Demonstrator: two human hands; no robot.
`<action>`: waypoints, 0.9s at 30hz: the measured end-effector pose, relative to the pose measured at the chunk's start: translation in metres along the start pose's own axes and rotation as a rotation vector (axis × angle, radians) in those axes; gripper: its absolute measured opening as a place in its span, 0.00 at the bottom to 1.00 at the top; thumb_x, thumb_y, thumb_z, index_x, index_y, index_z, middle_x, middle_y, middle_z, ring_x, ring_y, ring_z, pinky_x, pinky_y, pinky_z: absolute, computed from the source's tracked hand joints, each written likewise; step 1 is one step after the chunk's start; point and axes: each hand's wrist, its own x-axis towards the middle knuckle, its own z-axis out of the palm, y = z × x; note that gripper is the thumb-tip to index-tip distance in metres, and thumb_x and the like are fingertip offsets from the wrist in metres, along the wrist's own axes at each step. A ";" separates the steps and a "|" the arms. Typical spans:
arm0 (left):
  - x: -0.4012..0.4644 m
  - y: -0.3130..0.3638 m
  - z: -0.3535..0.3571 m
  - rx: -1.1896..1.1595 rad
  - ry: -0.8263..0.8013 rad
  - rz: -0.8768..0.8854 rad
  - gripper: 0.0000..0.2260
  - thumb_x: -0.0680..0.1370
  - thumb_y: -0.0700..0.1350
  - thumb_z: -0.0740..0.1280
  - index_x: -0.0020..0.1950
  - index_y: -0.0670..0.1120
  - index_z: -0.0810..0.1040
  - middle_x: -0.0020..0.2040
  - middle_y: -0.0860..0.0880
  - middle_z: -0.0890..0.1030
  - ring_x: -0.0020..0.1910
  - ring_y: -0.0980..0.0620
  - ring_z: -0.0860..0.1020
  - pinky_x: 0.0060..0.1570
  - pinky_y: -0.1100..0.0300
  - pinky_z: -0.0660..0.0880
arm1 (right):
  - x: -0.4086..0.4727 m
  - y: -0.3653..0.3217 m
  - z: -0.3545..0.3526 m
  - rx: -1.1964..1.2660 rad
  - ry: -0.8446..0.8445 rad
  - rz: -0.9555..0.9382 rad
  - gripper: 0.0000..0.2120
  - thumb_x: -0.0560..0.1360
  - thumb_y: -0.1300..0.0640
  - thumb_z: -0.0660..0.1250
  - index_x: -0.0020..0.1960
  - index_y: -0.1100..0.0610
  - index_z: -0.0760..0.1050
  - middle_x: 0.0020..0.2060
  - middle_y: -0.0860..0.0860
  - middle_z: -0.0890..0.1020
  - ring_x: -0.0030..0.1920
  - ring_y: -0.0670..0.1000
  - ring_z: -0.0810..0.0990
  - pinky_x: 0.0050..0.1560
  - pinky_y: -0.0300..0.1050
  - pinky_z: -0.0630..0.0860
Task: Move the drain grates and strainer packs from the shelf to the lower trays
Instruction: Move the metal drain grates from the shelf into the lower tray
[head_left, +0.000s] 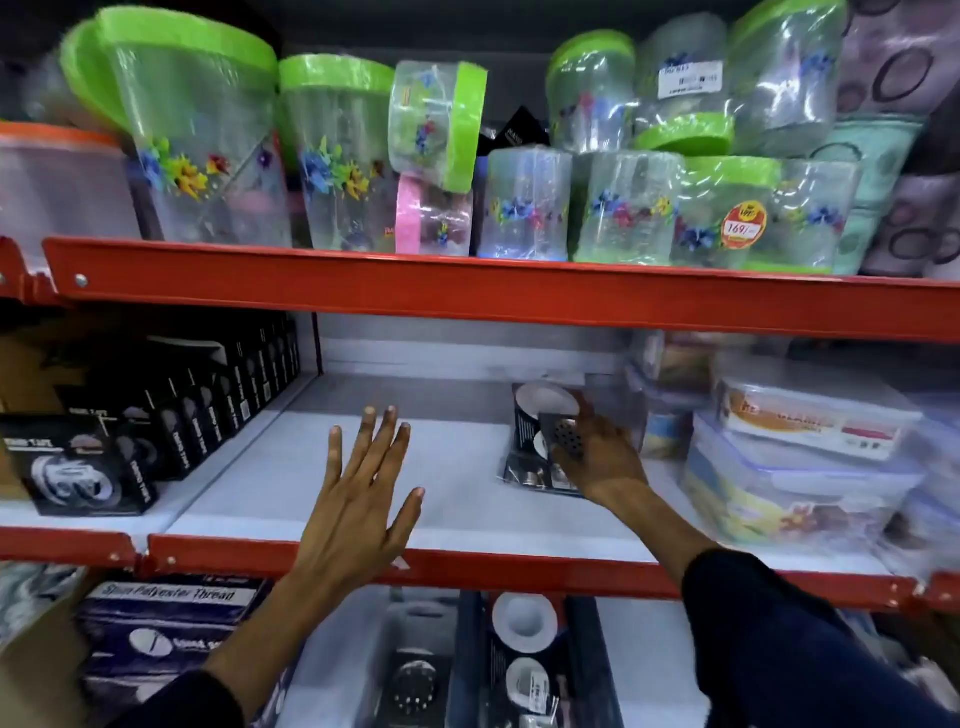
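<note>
A dark strainer pack (535, 431) with white discs printed on it lies on the white middle shelf (270, 478), right of centre. My right hand (597, 457) is closed on it together with a small perforated metal drain grate (566, 437). My left hand (363, 488) hovers flat over the bare shelf with fingers spread and holds nothing. Below the shelf, a grey tray (384, 649) contains a round drain grate (413, 686). Another strainer pack (527, 654) stands in the neighbouring tray.
Black boxed goods (171, 410) line the shelf's left side. Clear lidded food containers (800, 452) are stacked on the right, next to my right hand. A red shelf rail (519, 569) runs across the front. Green-lidded jars (337, 150) fill the upper shelf. Thread boxes (166, 623) sit lower left.
</note>
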 end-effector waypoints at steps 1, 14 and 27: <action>-0.001 -0.004 0.005 0.000 -0.025 -0.025 0.32 0.80 0.57 0.53 0.79 0.44 0.49 0.81 0.44 0.48 0.80 0.47 0.43 0.76 0.36 0.50 | 0.009 -0.001 0.010 0.042 -0.023 0.114 0.39 0.75 0.38 0.63 0.78 0.53 0.53 0.70 0.61 0.70 0.66 0.66 0.72 0.62 0.58 0.73; -0.001 -0.045 0.034 -0.037 -0.110 -0.098 0.30 0.81 0.59 0.50 0.79 0.46 0.51 0.81 0.48 0.48 0.80 0.51 0.39 0.78 0.40 0.42 | 0.052 0.011 0.055 -0.073 0.009 0.324 0.45 0.59 0.28 0.56 0.68 0.55 0.64 0.61 0.60 0.76 0.62 0.66 0.72 0.63 0.64 0.68; -0.002 -0.064 0.041 -0.240 -0.148 -0.154 0.31 0.76 0.54 0.45 0.79 0.46 0.50 0.81 0.49 0.48 0.79 0.54 0.38 0.78 0.41 0.40 | 0.050 -0.110 0.082 0.087 -0.541 -0.649 0.33 0.63 0.24 0.67 0.62 0.41 0.73 0.52 0.44 0.79 0.54 0.50 0.76 0.56 0.53 0.76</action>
